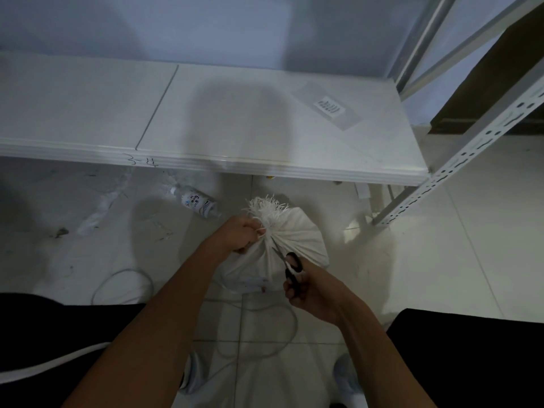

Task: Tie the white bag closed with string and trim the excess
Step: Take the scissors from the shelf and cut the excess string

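The white bag (pixel 297 234) stands on the tiled floor, its neck gathered into a frayed tuft (pixel 266 209) at the top. My left hand (pixel 240 235) grips the neck just under the tuft, with a bit of string at its fingers. My right hand (pixel 306 287) holds black-handled scissors (pixel 290 265), whose blades point up-left toward the neck, close to my left hand. Loose white string (pixel 259 325) loops over the floor below the bag.
A low white table (pixel 206 113) runs across behind the bag. A plastic bottle (pixel 197 203) lies on the floor to the left. A perforated metal rack leg (pixel 459 160) stands to the right. Plastic scraps (pixel 100 207) litter the floor at left.
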A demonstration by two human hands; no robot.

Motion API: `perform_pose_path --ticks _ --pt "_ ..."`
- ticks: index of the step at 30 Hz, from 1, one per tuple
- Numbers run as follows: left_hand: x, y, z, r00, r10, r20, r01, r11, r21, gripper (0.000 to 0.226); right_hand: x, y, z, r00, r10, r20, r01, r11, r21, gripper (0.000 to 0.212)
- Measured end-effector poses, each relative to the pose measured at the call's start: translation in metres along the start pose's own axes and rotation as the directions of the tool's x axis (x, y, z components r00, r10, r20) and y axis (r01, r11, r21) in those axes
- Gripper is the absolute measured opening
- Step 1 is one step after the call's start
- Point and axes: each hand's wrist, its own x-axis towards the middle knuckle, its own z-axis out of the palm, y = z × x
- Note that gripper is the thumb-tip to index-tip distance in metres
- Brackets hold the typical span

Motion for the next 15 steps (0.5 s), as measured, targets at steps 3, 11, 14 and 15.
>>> perform_pose_path --ticks 3,11,14,15 --pt "0.001 -0.002 0.000 0.999 -0.034 -0.002 0.034 0.998 -0.054 0.017 0.000 -0.001 -0.009 0.997 0.029 0.071 -0.035 0.996 0.076 0.035" --pt "0.003 -0.007 -0.001 0.995 -0.087 0.037 0.092 0.987 -0.132 0.008 -0.003 -0.011 -0.023 0.976 0.037 0.216 -0.058 0.994 0.091 0.037" --pt "0.002 -0.007 -0.003 0.992 -0.114 0.061 0.122 0.977 -0.172 0.013 0.008 -0.010 -0.017 0.982 0.051 0.183 -0.072 0.991 0.112 0.035" --pt "0.002 -0.007 -0.003 0.990 -0.126 0.067 0.137 0.971 -0.196 0.016 0.012 -0.008 -0.015 0.983 0.049 0.175 -0.071 0.990 0.121 0.035"
